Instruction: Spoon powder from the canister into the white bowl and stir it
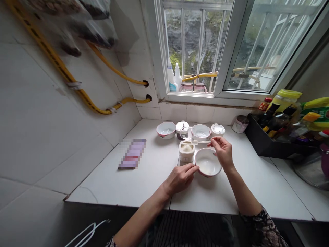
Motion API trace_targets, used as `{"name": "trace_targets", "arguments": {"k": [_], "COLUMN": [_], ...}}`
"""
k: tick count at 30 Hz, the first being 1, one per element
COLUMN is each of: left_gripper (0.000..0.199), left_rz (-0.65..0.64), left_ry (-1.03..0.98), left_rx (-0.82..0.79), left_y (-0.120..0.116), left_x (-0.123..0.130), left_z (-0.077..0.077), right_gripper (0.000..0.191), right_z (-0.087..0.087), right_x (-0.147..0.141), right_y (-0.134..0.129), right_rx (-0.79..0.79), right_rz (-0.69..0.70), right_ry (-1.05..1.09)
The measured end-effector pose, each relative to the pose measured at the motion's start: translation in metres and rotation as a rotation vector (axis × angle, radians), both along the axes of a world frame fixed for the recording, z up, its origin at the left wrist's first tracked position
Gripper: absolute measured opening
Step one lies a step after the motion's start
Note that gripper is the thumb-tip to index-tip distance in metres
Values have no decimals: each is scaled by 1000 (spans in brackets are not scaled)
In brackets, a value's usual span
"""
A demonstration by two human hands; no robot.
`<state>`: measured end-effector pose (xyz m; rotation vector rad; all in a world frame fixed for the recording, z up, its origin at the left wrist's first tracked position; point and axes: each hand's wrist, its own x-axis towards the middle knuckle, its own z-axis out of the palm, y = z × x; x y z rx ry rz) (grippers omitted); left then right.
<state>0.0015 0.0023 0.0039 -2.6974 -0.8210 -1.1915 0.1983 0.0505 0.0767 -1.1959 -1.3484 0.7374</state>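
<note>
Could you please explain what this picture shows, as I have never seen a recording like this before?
There is no machine here: a person works barehanded, and this single view comes from a camera worn on the head, looking forward and down. On the white counter are an open jar of pale grains and a near bowl. Behind them stand more bowls and jars, and a dark box of bottles is at the right. The right hand holds a small pale spoon by the open jar; the left hand touches the near bowl's rim.
</note>
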Motion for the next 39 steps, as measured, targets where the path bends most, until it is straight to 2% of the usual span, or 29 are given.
{"name": "trace_targets", "arguments": {"k": [4, 8, 12, 15, 18, 23, 30, 36, 39], "left_gripper": [33, 33, 33, 33, 34, 36, 37, 36, 36], "left_rz": [4, 0, -6, -6, 2, -1, 7, 0, 5], "left_ry": [-6, -10, -2, 9, 12, 21, 15, 12, 6], "left_rx": [5, 7, 5, 2, -4, -8, -21, -1, -4], "left_y": [0, -1, -1, -1, -1, -1, 0, 0, 0], "left_x": [0, 0, -1, -1, -2, -2, -2, -2, -2], "left_z": [-1, -1, 1, 2, 1, 0, -4, -3, -2], "right_gripper": [30, 16, 12, 14, 13, 12, 13, 20, 16], "right_z": [3, 6, 5, 0, -2, -2, -8, -2, 0], "right_x": [29, 51, 45, 33, 29, 39, 40, 41, 40], "right_y": [8, 5, -3, -5, -4, 0, 6, 7, 5], "right_rx": [-89, -134, -110, -68, -119, -232, -263, -313, -295], "right_rz": [90, 188, 215, 277, 312, 266, 234, 323, 302], "right_ry": [51, -217, -501, -560, -488, -340, -240, -102, -141]}}
